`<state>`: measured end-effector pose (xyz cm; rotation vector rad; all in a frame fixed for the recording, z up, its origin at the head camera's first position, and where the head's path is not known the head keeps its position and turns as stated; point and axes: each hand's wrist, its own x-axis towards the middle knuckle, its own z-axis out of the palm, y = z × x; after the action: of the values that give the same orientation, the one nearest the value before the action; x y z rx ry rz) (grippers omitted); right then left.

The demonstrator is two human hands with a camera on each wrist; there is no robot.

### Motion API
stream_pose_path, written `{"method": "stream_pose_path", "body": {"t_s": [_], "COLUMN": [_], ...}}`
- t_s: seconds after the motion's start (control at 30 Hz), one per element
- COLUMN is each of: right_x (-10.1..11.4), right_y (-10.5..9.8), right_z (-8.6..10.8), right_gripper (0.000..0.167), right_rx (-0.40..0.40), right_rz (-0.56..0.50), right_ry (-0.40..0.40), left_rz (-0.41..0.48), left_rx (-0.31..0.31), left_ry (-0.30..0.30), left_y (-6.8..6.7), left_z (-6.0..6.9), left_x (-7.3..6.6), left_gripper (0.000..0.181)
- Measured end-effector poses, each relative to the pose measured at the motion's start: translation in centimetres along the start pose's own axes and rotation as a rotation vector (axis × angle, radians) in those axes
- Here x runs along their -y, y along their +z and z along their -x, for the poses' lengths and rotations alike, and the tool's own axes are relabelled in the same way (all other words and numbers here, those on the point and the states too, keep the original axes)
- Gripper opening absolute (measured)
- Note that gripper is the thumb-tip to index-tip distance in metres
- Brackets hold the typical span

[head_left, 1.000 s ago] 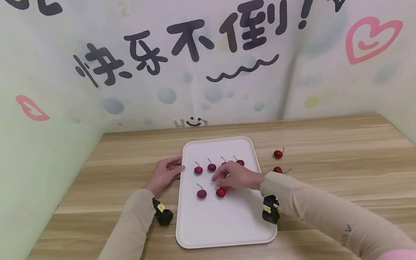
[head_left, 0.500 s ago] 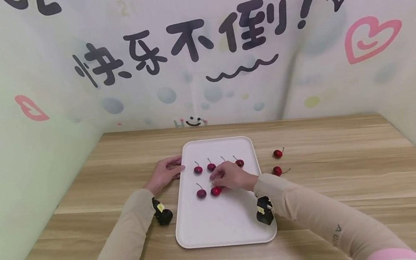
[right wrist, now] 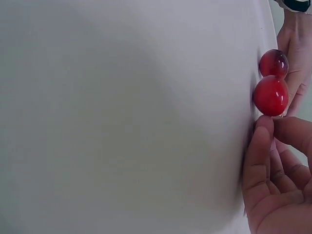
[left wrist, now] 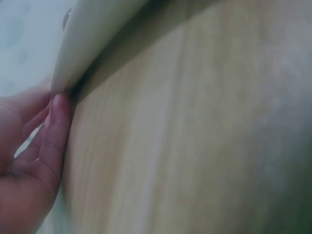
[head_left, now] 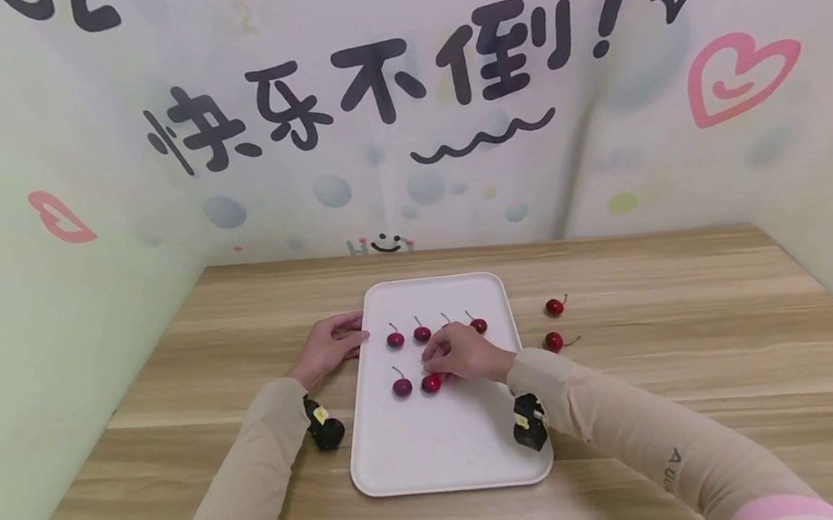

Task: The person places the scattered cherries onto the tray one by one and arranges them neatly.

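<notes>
On the white tray [head_left: 450, 449], several cherries with stems stand in a back row; the hand partly hides one. A dark cherry [head_left: 402, 387] sits in front of them. Just right of it, a bright red cherry [head_left: 432, 383] is at the tip of my right hand [head_left: 466, 351]. In the right wrist view, thumb and index finger [right wrist: 258, 156] meet at the stem side of this cherry [right wrist: 271, 96]; the stem itself is hidden. My left hand [head_left: 326, 350] holds the tray's left rim, thumb [left wrist: 56, 126] against the edge in the left wrist view.
Two more cherries lie on the wooden table [head_left: 665, 336] right of the tray, one farther back [head_left: 555, 306] and one nearer cherry [head_left: 554, 341]. A printed cloth [head_left: 379, 188] hangs behind the table. Black wrist cameras sit on both sleeves.
My right hand has shifted slightly left with the red cherry, closer to the dark one, and then stayed there. The left hand has kept its place at the tray's rim.
</notes>
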<state>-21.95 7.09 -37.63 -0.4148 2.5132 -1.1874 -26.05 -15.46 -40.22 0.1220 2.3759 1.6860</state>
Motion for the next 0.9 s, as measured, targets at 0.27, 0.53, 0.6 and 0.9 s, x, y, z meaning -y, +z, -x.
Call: {"method": "stream_pose_path", "body": {"t_s": [0.27, 0.53, 0.6, 0.9], "right_x": [-0.09, -0.11, -0.09, 0.05], "right_y": [-0.03, -0.09, -0.07, -0.01], "right_z": [-0.17, -0.22, -0.22, -0.12], "right_gripper": [0.007, 0.009, 0.009, 0.008], "right_rx": [0.007, -0.012, -0.014, -0.004], "right_rz": [-0.016, 0.004, 0.002, -0.028], "right_ry": [0.028, 0.047, 0.050, 0.051], "left_rz": [-0.008, -0.032, -0.036, -0.025], "left_rx": [-0.001, -0.009, -0.010, -0.011], "left_ry": [0.003, -0.004, -0.002, -0.003], "left_y": [-0.08, 0.00, -0.01, -0.02], "left_z": [-0.05, 0.02, 0.05, 0.06], "left_x": [0.10, 0.07, 0.06, 0.02], "left_gripper": [0.046, 0.046, 0.046, 0.046]}}
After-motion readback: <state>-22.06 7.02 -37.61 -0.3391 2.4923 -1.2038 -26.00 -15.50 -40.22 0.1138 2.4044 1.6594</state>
